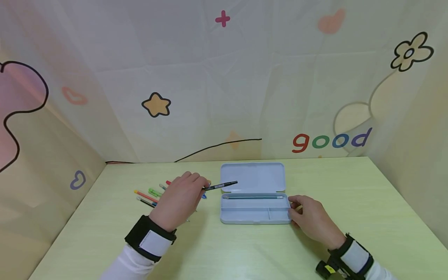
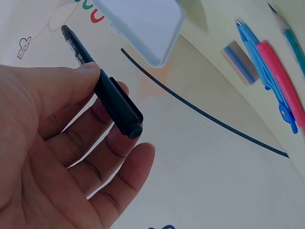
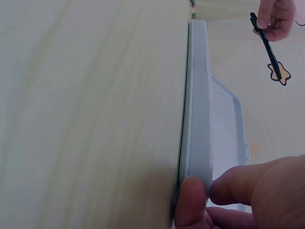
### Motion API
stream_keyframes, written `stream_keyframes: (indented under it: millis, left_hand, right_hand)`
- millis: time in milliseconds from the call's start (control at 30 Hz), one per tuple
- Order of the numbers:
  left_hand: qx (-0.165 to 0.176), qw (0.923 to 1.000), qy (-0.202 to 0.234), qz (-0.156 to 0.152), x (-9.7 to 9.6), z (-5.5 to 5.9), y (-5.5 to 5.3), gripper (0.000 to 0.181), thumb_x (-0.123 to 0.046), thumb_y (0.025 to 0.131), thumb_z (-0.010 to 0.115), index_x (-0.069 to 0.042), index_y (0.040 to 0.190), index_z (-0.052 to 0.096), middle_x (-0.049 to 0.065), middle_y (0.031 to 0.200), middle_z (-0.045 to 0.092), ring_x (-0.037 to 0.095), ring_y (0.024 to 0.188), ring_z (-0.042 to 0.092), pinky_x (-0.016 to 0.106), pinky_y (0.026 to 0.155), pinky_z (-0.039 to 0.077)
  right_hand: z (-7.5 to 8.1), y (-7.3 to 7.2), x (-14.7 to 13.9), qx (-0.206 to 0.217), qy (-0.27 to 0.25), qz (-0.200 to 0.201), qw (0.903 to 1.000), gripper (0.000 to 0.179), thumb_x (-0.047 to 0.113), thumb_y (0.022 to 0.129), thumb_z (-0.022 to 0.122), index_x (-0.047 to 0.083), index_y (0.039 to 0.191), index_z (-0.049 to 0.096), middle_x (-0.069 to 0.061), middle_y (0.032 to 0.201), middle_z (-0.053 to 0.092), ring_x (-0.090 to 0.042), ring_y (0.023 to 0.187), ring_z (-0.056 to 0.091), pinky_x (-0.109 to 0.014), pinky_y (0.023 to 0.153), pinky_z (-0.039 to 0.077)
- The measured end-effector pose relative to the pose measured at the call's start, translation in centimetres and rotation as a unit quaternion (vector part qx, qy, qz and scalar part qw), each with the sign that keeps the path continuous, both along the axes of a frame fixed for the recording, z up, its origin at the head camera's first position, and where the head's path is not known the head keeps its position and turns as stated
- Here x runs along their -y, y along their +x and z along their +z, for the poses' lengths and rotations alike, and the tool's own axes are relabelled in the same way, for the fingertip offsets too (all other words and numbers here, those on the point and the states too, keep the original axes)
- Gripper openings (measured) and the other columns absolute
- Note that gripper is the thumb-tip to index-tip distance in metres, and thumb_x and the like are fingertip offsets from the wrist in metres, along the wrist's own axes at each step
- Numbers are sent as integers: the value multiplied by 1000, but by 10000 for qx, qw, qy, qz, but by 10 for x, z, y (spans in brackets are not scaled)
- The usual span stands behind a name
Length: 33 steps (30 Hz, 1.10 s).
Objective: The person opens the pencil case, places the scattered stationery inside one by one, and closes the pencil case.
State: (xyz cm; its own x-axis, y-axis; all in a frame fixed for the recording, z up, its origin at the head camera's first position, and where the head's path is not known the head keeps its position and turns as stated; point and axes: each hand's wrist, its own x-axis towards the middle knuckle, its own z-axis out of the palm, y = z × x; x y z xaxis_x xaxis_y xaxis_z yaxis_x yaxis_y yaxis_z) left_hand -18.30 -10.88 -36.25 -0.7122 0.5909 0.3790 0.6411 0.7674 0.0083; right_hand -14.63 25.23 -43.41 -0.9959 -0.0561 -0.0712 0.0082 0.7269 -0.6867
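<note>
My left hand (image 1: 179,202) pinches a black pen (image 1: 222,185) between thumb and fingers, above the table just left of an open pale blue pencil case (image 1: 245,215). In the left wrist view the pen's clip (image 2: 126,100) shows, with the other fingers loosely bent beneath. One teal pencil (image 1: 253,197) lies in the case's long back compartment. At the case's right end, my right hand (image 1: 313,219) grips the side wall (image 3: 199,119) between thumb and fingers. The raised lid (image 1: 252,177) leans back from the tray.
Left of the case, partly behind my left hand, lie an orange pencil (image 1: 145,195), a green item (image 1: 154,192) and a dark pencil (image 1: 145,202). The left wrist view shows a striped eraser (image 2: 239,63), a blue compass (image 2: 259,62), a red pen (image 2: 281,81) and a teal pencil (image 2: 293,45).
</note>
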Motion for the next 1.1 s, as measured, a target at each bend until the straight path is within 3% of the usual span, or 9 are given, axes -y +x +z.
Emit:
stream_keyframes:
  millis: [367, 600, 867, 1100]
  left_hand:
    - [141, 9999, -43, -45, -22, 0, -6, 14, -10, 94, 83, -11, 105, 75, -1, 96, 69, 20, 88, 60, 33, 75, 52]
    - [129, 9996, 35, -264, -36, 1, -6, 14, -8, 94, 83, -10, 105, 75, 1, 96, 69, 21, 89, 61, 33, 75, 53]
    - [298, 9987, 96, -391, -51, -2, -11, 16, -7, 93, 83, -8, 107, 75, 3, 99, 70, 22, 92, 62, 32, 85, 57]
    - [366, 9987, 58, -363, -62, -7, -13, 15, -10, 95, 81, -9, 110, 76, 2, 100, 70, 21, 92, 63, 34, 77, 59]
  right_hand:
    - [0, -1, 0, 77, 4, -34, 10000, 44, 4, 102, 67, -12, 141, 56, -11, 104, 64, -18, 77, 60, -28, 64, 56]
    - [0, 0, 1, 138, -56, -68, 9999, 44, 4, 102, 67, -12, 142, 56, -12, 105, 64, -18, 77, 61, -28, 63, 57]
    - [1, 1, 0, 28, -81, -8, 10000, 43, 3, 101, 67, -13, 140, 57, -11, 103, 64, -18, 76, 61, -28, 63, 56]
    - [2, 1, 1, 47, -59, -28, 10000, 43, 3, 101, 67, -13, 139, 57, -11, 103, 64, -18, 76, 60, -28, 62, 56]
